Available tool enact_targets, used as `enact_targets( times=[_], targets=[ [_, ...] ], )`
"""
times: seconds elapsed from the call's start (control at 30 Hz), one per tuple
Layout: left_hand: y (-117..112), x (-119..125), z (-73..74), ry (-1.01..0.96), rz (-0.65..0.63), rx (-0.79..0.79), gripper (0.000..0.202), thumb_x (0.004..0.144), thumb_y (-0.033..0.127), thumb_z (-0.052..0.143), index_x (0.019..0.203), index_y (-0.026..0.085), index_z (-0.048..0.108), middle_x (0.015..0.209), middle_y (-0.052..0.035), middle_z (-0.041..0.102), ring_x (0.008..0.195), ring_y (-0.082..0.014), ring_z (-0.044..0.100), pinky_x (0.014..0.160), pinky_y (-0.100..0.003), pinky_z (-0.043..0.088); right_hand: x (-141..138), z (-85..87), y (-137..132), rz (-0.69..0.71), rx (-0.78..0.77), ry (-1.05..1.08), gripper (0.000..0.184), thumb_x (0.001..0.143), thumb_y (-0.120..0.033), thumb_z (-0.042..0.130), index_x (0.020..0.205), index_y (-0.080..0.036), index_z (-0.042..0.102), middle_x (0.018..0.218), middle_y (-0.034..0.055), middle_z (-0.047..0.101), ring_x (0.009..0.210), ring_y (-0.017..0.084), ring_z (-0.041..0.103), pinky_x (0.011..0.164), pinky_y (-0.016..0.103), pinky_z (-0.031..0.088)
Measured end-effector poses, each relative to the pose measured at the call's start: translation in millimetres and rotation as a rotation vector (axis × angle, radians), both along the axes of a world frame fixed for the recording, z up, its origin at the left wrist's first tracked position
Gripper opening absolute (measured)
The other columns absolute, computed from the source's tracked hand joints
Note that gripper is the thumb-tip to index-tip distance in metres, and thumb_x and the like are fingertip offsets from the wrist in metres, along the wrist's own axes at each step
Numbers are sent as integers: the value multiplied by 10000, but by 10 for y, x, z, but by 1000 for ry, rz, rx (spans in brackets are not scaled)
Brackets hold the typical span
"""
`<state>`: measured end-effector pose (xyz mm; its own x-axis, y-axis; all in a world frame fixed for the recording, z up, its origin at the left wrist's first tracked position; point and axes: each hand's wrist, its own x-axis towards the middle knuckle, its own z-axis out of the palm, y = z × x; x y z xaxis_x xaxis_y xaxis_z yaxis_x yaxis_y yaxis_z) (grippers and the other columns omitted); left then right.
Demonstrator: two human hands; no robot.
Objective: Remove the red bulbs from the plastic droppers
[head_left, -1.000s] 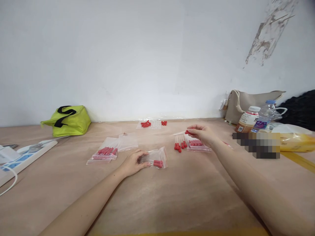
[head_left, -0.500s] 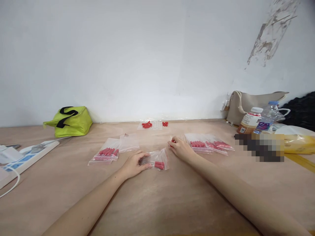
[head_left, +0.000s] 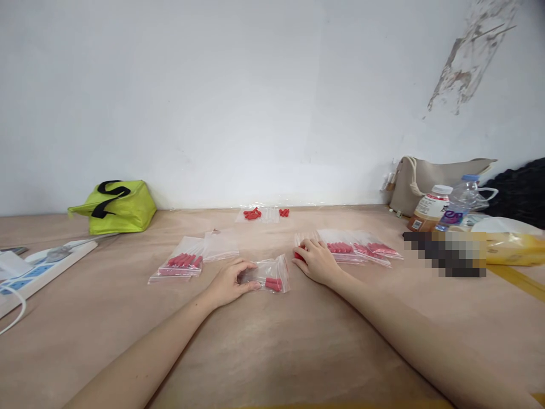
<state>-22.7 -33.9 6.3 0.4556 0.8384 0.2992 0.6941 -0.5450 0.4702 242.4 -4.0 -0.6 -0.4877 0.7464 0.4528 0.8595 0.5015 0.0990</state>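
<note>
My left hand (head_left: 232,281) is curled round one end of a clear zip bag (head_left: 259,271), thumb and fingers on either side of it. A few red cylindrical pieces (head_left: 273,283) lie inside that bag, at the end away from my palm. To its right, my right hand (head_left: 319,261) is bent low over the table, its fingertips closed on a small red piece (head_left: 300,253) that is partly covered by them. Beside this hand lie zip bags (head_left: 340,250) filled with rows of the same red pieces; part of another bag shows behind its fingers.
Filled zip bags (head_left: 181,262) and a flat clear bag (head_left: 221,245) lie to the left. Loose red pieces (head_left: 252,213) rest on plastic by the wall. A lime-green bag (head_left: 128,210) and power strip (head_left: 55,264) stand left; bottles (head_left: 434,207) and a beige bag (head_left: 400,190) right.
My right hand has shifted slightly right and settled lower, and more of the red piece shows at its fingertips. My left hand keeps its place on the bag. The view has shifted slightly.
</note>
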Motion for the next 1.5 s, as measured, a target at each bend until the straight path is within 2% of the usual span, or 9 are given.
enact_targets(
  times=[0.17, 0.47, 0.77, 0.9, 1.0, 1.1, 1.2, 1.37, 1.5],
  targets=[
    [-5, -1, -1, -2, 12, -4, 411, 700, 479, 593, 1006, 206, 587, 927, -39, 582, 801, -170, 533, 696, -278, 423, 30, -4, -9, 21, -1, 55, 237, 863, -293, 400, 948, -184, 592, 943, 94, 547, 885, 195, 472, 767, 319, 288],
    [-5, 7, 2, 3, 11, 1, 399, 706, 474, 587, 1005, 210, 588, 889, -30, 582, 769, -164, 530, 661, -266, 418, 22, -35, 35, 71, 57, 69, 261, 855, -360, 424, 971, -228, 617, 1022, 83, 549, 951, 208, 441, 827, 359, 253],
    [6, 2, 4, 34, -2, 20, 396, 718, 472, 583, 1014, 209, 583, 904, -32, 584, 778, -163, 533, 679, -273, 421, 32, -37, 40, 93, 7, 124, 283, 822, -414, 463, 955, -216, 615, 1031, 76, 554, 967, 207, 448, 861, 375, 244],
    [-17, 11, 7, 36, -14, 64, 380, 735, 463, 572, 1023, 213, 582, 945, -39, 589, 839, -175, 536, 725, -288, 427, 59, -31, 4, 130, 24, 208, 277, 822, -353, 473, 1019, -195, 588, 1019, 84, 575, 958, 205, 459, 868, 369, 243],
    [-43, 26, 15, 35, -39, 99, 351, 766, 438, 548, 1034, 212, 581, 968, -42, 597, 873, -175, 541, 763, -297, 431, 40, -16, -77, 183, 48, 293, 218, 828, -293, 462, 942, -194, 619, 936, 71, 596, 901, 187, 474, 831, 352, 260],
    [-53, 36, 19, 43, -52, 110, 335, 794, 425, 516, 1043, 211, 580, 991, -47, 606, 898, -176, 553, 793, -306, 437, -44, 3, -193, 254, -14, 348, 179, 803, -296, 501, 804, -202, 653, 792, 43, 598, 796, 163, 476, 764, 330, 278],
    [-39, 32, 6, 50, -52, 107, 354, 805, 430, 496, 1067, 205, 574, 1056, -55, 604, 964, -184, 549, 843, -318, 435, -147, 33, -293, 322, -133, 331, 164, 776, -325, 546, 735, -222, 666, 758, 21, 591, 783, 155, 468, 753, 323, 280],
    [5, 14, -48, 100, -84, 80, 397, 830, 429, 450, 1161, 223, 529, 1203, -47, 548, 1113, -195, 487, 959, -354, 378, -203, 111, -350, 396, -306, 208, 216, 774, -409, 552, 889, -259, 656, 867, 19, 609, 855, 168, 483, 748, 318, 282],
    [2, 41, -89, 96, -15, 120, 420, 829, 448, 437, 1162, 210, 531, 1206, -56, 548, 1105, -204, 501, 954, -360, 392, -217, 119, -359, 396, -320, 216, 334, 746, -488, 563, 967, -244, 620, 930, 29, 613, 866, 171, 508, 757, 318, 282]
  ],
)
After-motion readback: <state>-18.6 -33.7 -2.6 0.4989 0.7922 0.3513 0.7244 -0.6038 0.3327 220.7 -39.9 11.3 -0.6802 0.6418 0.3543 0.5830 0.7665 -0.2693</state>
